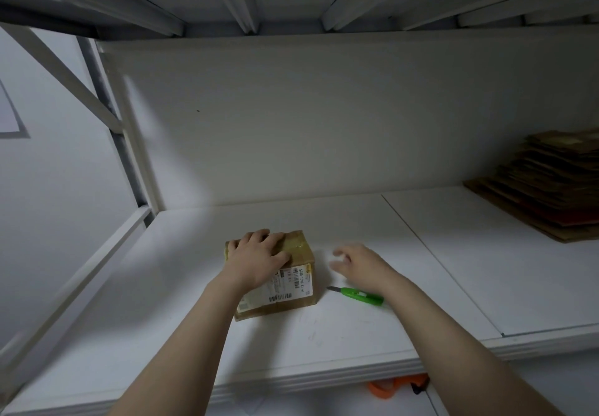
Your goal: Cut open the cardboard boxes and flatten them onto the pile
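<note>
A small taped cardboard box (299, 253) with a white shipping label lies on the white shelf (324, 344). My left hand (259, 257) rests flat on top of the box with its fingers spread. My right hand (356, 263) hovers just to the right of the box, fingers loosely spread and blurred, holding nothing. A green utility knife (358, 295) lies on the shelf under my right wrist, its blade end toward the box. A pile of flattened cardboard (551, 188) sits at the far right of the shelf.
A white back panel (291, 117) closes off the shelf behind the box. Another shelf's underside (291, 4) hangs overhead. A metal upright and brace (107, 98) stand at the left. Something orange (385, 389) shows below the shelf's front edge.
</note>
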